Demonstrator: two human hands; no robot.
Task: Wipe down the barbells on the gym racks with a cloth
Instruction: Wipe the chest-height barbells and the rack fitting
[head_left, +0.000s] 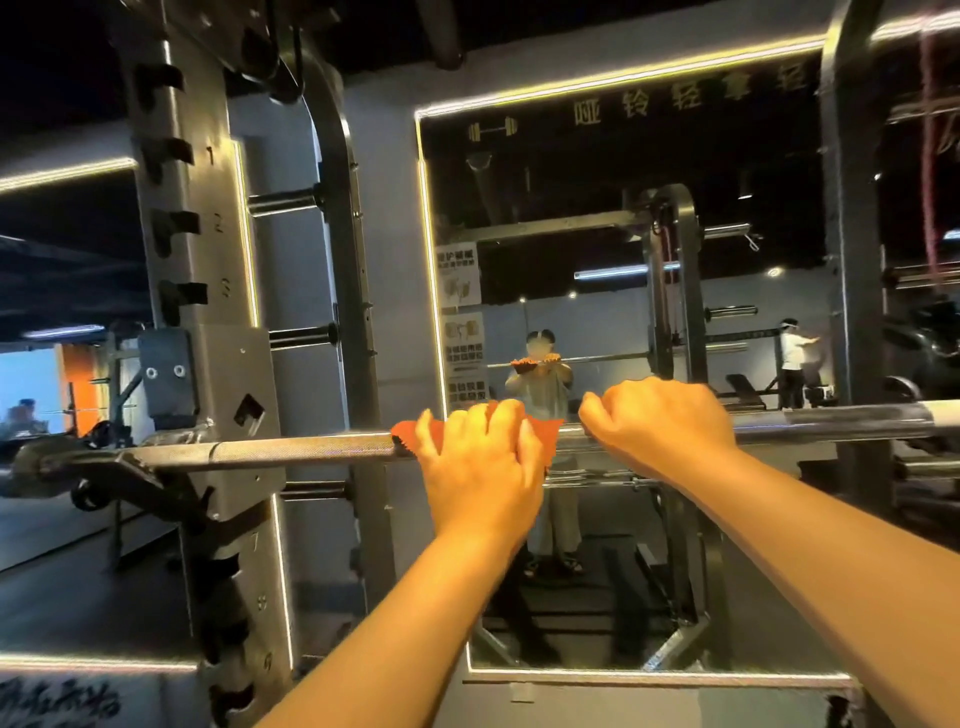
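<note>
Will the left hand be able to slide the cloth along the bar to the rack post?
Probably yes. The left hand holds the cloth on the bar, and the stretch of bar between it and the rack post looks bare.

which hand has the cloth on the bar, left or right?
The left hand: the orange cloth sticks out on both sides of it, pressed onto the barbell. The right hand grips the barbell bare, no cloth under it.
</note>
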